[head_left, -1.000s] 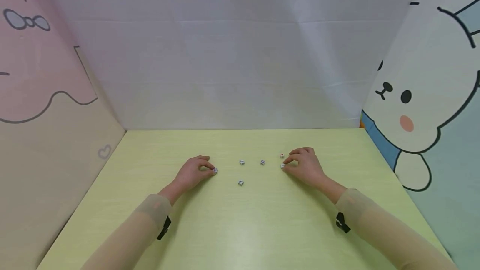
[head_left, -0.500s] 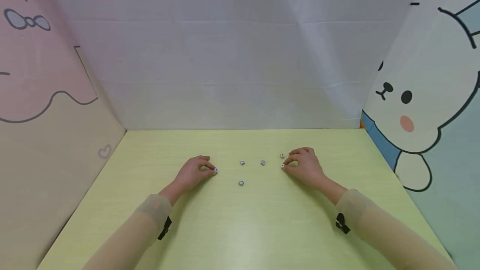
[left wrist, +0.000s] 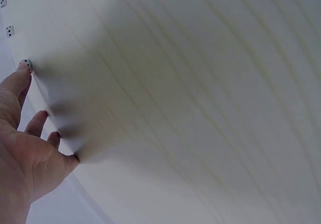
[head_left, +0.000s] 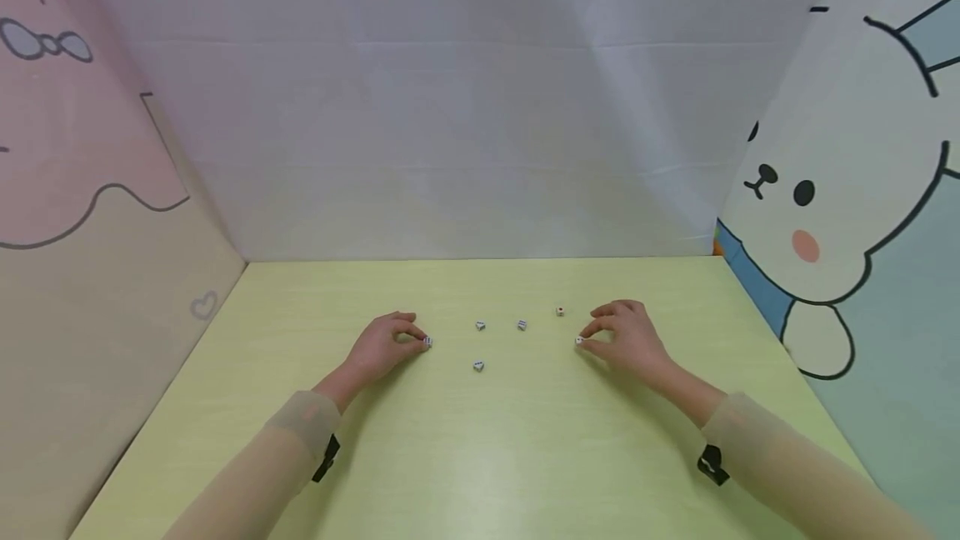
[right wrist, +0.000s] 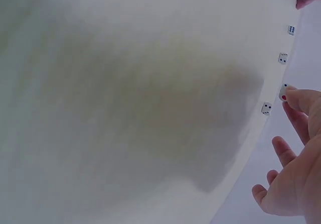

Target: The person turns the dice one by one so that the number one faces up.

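Note:
Between thumb and fingertip, my left hand (head_left: 384, 347) pinches a small white die (head_left: 428, 342) on the left of the table. The left wrist view shows that die (left wrist: 26, 65) at the thumb tip, the other fingers spread near the tabletop. My right hand (head_left: 628, 342) pinches another white die (head_left: 579, 341); in the right wrist view this die (right wrist: 284, 92) shows a red pip. Between the hands lie a die (head_left: 480, 325) and a second die (head_left: 521, 325) in a rough row, with a third die (head_left: 478, 366) nearer me. One die (head_left: 560, 312) with a red pip lies behind the right fingertips.
The pale yellow table (head_left: 480, 457) ends at a white back wall (head_left: 465, 148). A pink and cream panel (head_left: 97, 290) stands at left, and a panel with a cartoon rabbit (head_left: 862, 190) at right. Black straps sit at both sleeves.
My right hand has drawn its die a little right and toward me, away from the die with the red pip. The left hand holds its place, and the head view has shifted slightly.

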Action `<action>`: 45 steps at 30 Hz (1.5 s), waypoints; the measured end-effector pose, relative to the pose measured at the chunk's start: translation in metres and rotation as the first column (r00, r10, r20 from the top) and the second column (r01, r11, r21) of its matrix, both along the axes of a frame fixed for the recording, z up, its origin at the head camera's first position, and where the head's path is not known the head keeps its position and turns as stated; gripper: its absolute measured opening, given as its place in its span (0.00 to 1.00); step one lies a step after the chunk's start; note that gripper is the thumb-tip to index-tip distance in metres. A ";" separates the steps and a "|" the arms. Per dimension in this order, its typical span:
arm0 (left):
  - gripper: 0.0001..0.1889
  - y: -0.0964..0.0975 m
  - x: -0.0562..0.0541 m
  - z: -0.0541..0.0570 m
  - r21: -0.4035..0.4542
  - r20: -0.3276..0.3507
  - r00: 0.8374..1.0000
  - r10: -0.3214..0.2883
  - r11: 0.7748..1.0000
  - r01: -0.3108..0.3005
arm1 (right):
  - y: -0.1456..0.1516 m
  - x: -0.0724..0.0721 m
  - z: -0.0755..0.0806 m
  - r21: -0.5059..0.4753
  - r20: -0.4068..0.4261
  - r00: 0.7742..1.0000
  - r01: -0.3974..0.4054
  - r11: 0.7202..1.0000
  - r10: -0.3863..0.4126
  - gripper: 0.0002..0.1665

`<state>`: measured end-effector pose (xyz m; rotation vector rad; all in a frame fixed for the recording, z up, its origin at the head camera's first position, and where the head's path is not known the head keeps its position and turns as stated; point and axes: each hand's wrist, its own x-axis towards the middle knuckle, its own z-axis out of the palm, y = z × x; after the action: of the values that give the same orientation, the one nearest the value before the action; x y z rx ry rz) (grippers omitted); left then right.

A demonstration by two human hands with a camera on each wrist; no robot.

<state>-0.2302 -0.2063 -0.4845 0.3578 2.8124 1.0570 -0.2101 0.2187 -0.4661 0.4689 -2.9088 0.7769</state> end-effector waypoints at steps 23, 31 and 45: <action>0.07 0.000 -0.002 -0.003 -0.010 -0.012 1.000 -0.002 1.000 0.002 | 0.001 0.016 -0.018 -0.013 -0.018 1.000 -0.017 1.000 0.016 0.03; 0.07 0.000 -0.003 -0.003 -0.016 -0.008 1.000 -0.004 1.000 0.004 | 0.001 0.017 -0.017 0.007 -0.025 1.000 -0.009 1.000 0.009 0.05; 0.07 0.000 -0.003 -0.003 -0.016 -0.004 1.000 -0.002 1.000 0.002 | 0.000 0.014 -0.013 0.121 -0.066 0.997 -0.027 0.992 0.036 0.03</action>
<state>-0.2331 -0.2063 -0.4875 0.3607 2.8215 1.0343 -0.1966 0.2185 -0.4791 0.5426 -2.9020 0.5798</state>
